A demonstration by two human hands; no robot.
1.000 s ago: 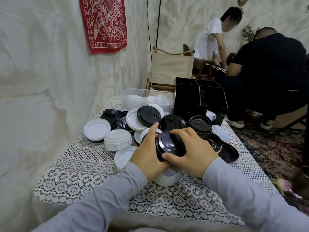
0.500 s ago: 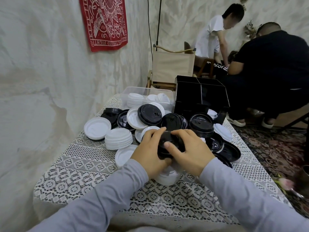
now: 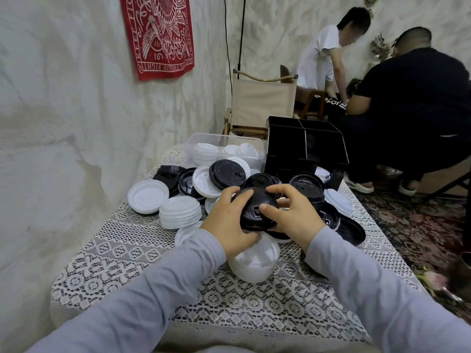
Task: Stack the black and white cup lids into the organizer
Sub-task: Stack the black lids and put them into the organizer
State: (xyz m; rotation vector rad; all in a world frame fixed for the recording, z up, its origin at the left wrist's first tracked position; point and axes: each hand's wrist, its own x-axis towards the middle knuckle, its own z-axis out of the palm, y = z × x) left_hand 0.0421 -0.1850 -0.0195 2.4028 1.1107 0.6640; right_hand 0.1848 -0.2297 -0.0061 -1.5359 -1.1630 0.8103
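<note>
Held tight in the curled fingers of left hand [image 3: 229, 220] and right hand [image 3: 293, 215]: black lids [image 3: 257, 212], just above a white lid stack [image 3: 254, 261]. Partly hidden by fingers. Round, no long side, top tilted up. Too dark to see inside the organizer [image 3: 305, 149].

Surfaces as found: the black lid [image 3: 257, 212] is glossy, smooth plastic. The white lids [image 3: 179, 212] are matt, smooth plastic. The desk [image 3: 142, 253] is covered in openwork lace cloth [image 3: 254, 307]. The organizer [image 3: 321, 149] is black, smooth and faintly shiny. The bin [image 3: 204, 140] is clear plastic. The chair [image 3: 262, 98] is beige canvas on wood. The banner [image 3: 158, 34] is red printed cloth.
</note>
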